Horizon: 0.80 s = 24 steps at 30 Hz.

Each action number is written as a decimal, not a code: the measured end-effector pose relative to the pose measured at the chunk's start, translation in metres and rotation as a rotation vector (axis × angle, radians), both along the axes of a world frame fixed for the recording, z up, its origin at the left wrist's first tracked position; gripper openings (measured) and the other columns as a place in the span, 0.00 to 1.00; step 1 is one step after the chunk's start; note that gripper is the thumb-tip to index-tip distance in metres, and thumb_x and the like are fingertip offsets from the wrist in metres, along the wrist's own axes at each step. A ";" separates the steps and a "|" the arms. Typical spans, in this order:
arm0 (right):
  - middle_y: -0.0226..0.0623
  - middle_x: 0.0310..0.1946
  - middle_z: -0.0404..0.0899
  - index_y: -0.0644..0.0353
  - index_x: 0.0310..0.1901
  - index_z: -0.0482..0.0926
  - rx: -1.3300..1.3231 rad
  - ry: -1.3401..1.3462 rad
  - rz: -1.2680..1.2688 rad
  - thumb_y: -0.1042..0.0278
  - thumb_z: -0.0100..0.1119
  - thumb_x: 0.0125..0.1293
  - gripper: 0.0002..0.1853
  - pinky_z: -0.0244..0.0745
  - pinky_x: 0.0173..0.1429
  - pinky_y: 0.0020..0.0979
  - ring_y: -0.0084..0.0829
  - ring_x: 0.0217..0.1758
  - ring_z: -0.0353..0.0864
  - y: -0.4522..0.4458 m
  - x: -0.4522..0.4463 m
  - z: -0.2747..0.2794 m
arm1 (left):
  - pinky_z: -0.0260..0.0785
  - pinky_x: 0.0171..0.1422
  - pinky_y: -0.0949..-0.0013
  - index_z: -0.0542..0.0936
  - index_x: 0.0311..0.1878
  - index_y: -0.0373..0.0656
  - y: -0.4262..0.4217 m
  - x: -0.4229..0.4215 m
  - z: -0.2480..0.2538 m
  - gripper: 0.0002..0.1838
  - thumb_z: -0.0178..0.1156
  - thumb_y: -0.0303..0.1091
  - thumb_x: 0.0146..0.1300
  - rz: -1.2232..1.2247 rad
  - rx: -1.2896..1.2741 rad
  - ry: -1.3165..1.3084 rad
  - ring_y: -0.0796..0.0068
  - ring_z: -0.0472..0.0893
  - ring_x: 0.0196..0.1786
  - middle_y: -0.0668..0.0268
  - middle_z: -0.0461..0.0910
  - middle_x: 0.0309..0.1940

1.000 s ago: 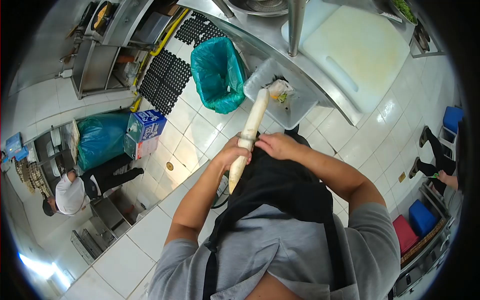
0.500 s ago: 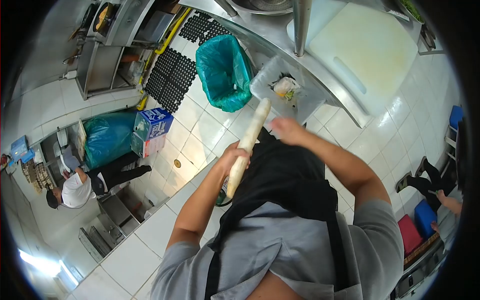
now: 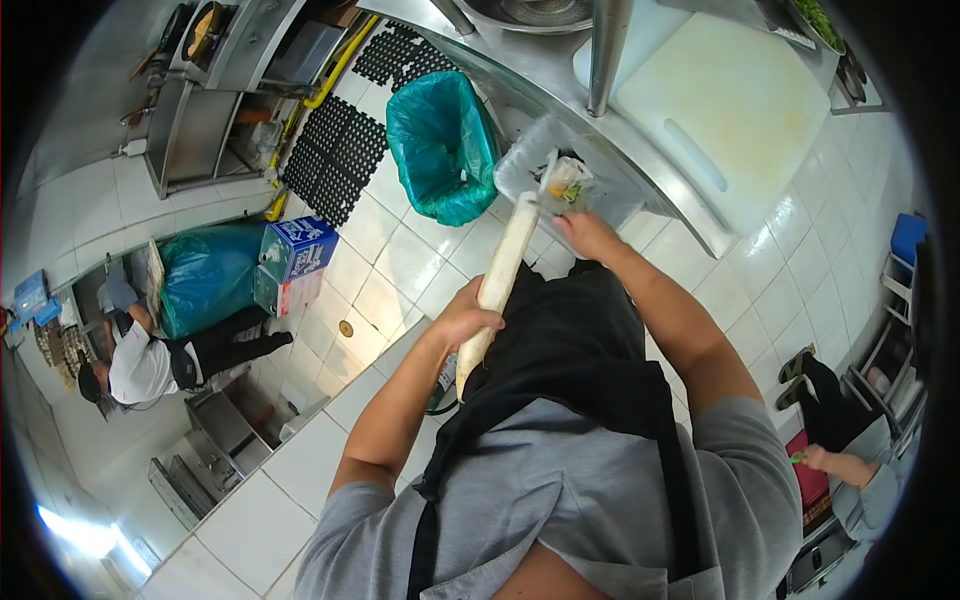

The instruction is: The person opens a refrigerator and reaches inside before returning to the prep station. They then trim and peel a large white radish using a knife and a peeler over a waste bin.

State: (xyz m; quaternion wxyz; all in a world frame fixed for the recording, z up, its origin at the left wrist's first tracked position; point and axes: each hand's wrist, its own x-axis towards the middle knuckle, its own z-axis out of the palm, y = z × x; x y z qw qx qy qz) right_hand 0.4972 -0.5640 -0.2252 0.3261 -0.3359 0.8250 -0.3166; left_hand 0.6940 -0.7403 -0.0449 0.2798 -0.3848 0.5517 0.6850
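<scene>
My left hand point(image 3: 472, 316) is wrapped around the lower half of a long white radish point(image 3: 510, 250), which looks like a daikon. It is held at a slant in front of my black apron, upper end away from me. Close to that upper end is my right hand point(image 3: 588, 236), fingers closed; what they hold is too small to make out. A thin whitish strip point(image 3: 548, 170) shows just beyond the radish tip. Below and beyond it stands a clear plastic bin point(image 3: 610, 195) with food scraps point(image 3: 568, 180) inside.
A bin lined with a green bag point(image 3: 440, 150) stands on the tiled floor. A steel counter point(image 3: 670, 190) carries a white cutting board point(image 3: 725, 100). One person point(image 3: 150, 365) works at left beside a full green bag point(image 3: 210, 280); another person point(image 3: 840, 460) is at far right.
My right hand has come up and away from me, nearer the radish's far end. The whitish strip now shows there. The person at right has moved an arm.
</scene>
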 end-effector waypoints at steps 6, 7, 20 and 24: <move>0.58 0.39 0.81 0.65 0.41 0.81 0.139 -0.132 -0.216 0.49 0.49 0.73 0.23 0.75 0.51 0.49 0.58 0.47 0.80 0.043 -0.028 -0.023 | 0.76 0.34 0.64 0.66 0.64 0.37 -0.006 0.010 0.009 0.38 0.62 0.20 0.44 0.144 0.177 -0.016 0.66 0.80 0.31 0.57 0.76 0.39; 0.57 0.39 0.81 0.65 0.41 0.81 0.015 -0.221 -0.193 0.49 0.49 0.73 0.23 0.75 0.49 0.48 0.57 0.46 0.80 0.039 -0.014 0.000 | 0.76 0.33 0.64 0.66 0.62 0.37 -0.008 0.007 0.010 0.35 0.61 0.20 0.45 0.199 0.217 -0.037 0.66 0.79 0.29 0.57 0.76 0.38; 0.57 0.32 0.80 0.64 0.39 0.78 -0.170 -0.085 -0.081 0.54 0.53 0.73 0.18 0.74 0.40 0.48 0.60 0.38 0.79 0.001 0.016 0.027 | 0.73 0.28 0.65 0.64 0.64 0.37 -0.004 0.009 0.019 0.39 0.57 0.18 0.40 0.231 0.362 0.049 0.67 0.77 0.25 0.58 0.73 0.35; 0.55 0.32 0.80 0.65 0.37 0.80 -0.162 -0.035 -0.174 0.55 0.52 0.72 0.19 0.74 0.41 0.46 0.53 0.34 0.81 0.017 -0.025 -0.042 | 0.73 0.29 0.65 0.65 0.64 0.36 -0.005 0.033 0.026 0.40 0.56 0.19 0.38 0.197 0.361 0.012 0.67 0.78 0.25 0.58 0.74 0.35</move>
